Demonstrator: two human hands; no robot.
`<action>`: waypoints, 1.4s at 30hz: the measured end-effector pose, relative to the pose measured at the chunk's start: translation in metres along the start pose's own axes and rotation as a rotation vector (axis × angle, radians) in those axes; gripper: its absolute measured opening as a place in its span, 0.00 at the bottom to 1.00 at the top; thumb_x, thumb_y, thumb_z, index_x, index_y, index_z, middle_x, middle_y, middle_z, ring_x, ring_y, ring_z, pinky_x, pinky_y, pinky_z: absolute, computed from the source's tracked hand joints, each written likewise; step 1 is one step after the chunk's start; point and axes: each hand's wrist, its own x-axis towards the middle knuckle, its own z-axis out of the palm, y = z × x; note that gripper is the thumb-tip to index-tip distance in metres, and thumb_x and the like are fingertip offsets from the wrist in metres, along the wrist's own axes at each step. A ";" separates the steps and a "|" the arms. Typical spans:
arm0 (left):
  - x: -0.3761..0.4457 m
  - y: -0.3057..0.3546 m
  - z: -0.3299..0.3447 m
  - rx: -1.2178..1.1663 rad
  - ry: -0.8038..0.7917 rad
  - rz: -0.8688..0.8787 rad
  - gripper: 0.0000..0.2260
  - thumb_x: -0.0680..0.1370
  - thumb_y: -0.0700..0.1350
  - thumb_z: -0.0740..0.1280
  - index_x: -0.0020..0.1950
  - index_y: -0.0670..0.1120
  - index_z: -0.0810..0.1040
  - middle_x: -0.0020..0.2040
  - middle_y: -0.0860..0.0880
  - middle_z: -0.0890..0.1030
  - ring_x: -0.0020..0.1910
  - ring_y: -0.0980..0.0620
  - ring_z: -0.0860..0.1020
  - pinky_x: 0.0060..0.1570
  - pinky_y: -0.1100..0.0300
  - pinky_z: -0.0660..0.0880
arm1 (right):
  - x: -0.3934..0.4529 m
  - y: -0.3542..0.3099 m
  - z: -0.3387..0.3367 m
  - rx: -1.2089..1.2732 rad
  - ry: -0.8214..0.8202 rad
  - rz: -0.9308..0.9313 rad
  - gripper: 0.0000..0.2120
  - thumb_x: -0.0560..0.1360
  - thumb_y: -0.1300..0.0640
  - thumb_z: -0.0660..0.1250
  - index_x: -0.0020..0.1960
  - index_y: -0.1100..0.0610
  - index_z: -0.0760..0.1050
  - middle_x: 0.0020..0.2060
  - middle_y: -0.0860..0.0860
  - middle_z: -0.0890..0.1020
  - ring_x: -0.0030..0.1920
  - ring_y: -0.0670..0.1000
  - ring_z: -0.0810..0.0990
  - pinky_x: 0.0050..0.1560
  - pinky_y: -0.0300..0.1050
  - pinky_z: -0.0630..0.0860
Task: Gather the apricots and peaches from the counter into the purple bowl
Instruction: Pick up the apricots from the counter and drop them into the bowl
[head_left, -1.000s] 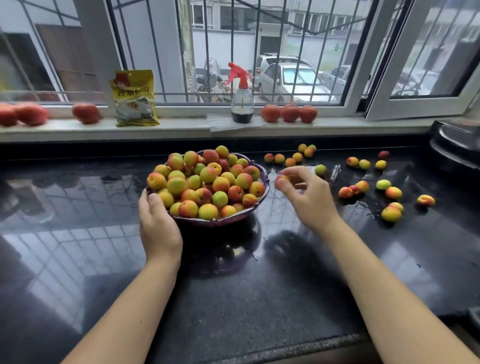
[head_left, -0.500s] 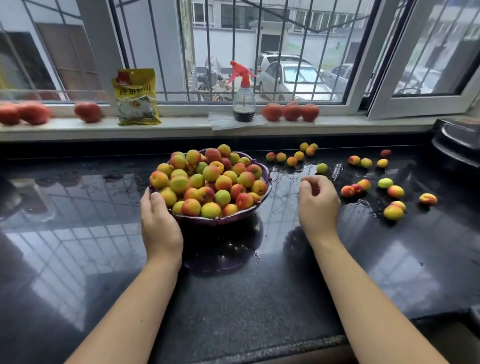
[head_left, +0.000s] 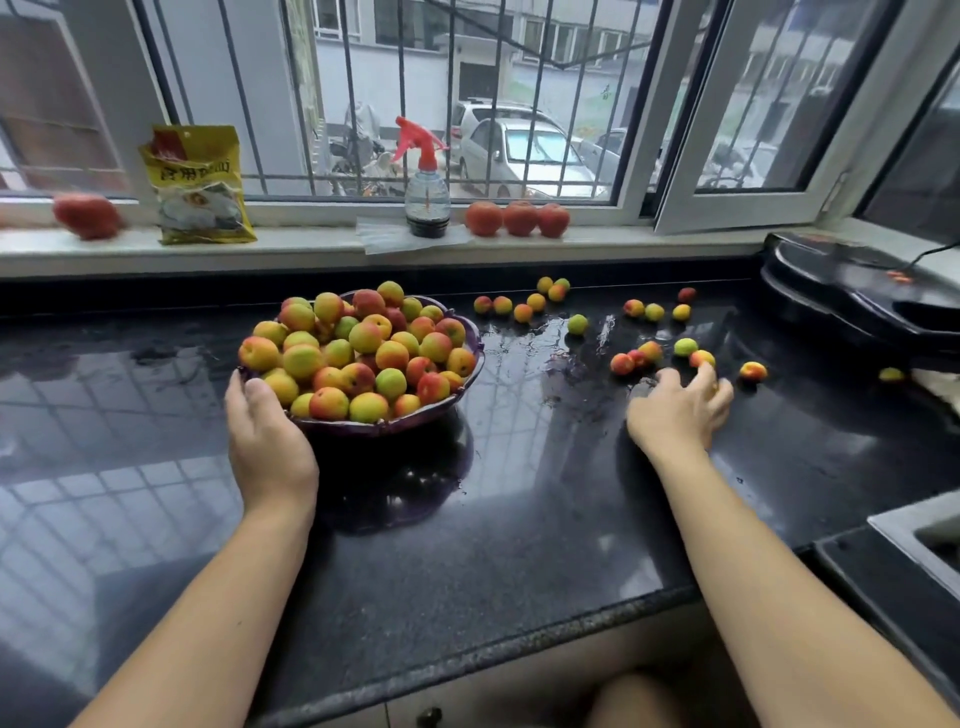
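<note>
The purple bowl (head_left: 470, 332) stands on the black counter, heaped with yellow-red apricots (head_left: 363, 358). My left hand (head_left: 265, 436) grips its near-left rim, thumb over the edge. My right hand (head_left: 675, 415) is out to the right, fingers curled over a yellow apricot (head_left: 720, 387) that is mostly hidden beneath them. Several loose apricots (head_left: 685, 346) lie just beyond that hand, and more (head_left: 523, 313) lie behind the bowl near the wall. Three red peaches (head_left: 519, 218) sit on the windowsill, and another peach (head_left: 85, 215) is at the sill's left.
The windowsill holds a spray bottle (head_left: 427, 197) and a yellow bag (head_left: 200, 187). A black appliance (head_left: 857, 291) fills the far right corner, with one apricot (head_left: 891, 374) beside it. A sink edge (head_left: 924, 540) shows at the right. The counter is wet around the loose fruit.
My right hand left the bowl's side, moved right across the counter and came down over a yellow apricot. My left hand stayed on the bowl's rim. The view shifted right.
</note>
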 end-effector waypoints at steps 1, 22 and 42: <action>-0.001 0.002 0.000 -0.006 -0.001 -0.002 0.24 0.90 0.55 0.50 0.85 0.52 0.63 0.81 0.50 0.71 0.78 0.51 0.70 0.75 0.56 0.66 | 0.003 0.006 -0.001 -0.003 -0.048 0.041 0.21 0.76 0.54 0.61 0.68 0.56 0.73 0.78 0.57 0.54 0.74 0.64 0.55 0.75 0.59 0.55; 0.003 0.000 -0.005 0.006 -0.026 -0.016 0.28 0.86 0.62 0.50 0.84 0.55 0.65 0.79 0.52 0.73 0.77 0.49 0.71 0.78 0.42 0.69 | -0.110 -0.165 -0.033 0.693 -0.375 -0.726 0.10 0.77 0.49 0.69 0.57 0.50 0.80 0.50 0.47 0.82 0.53 0.48 0.78 0.53 0.43 0.75; 0.003 -0.001 -0.002 -0.044 -0.012 -0.038 0.29 0.84 0.64 0.51 0.83 0.57 0.67 0.76 0.53 0.76 0.74 0.50 0.74 0.76 0.43 0.72 | 0.006 -0.065 0.035 -0.111 -0.172 -0.232 0.27 0.78 0.51 0.57 0.75 0.57 0.65 0.80 0.59 0.51 0.78 0.64 0.46 0.77 0.59 0.46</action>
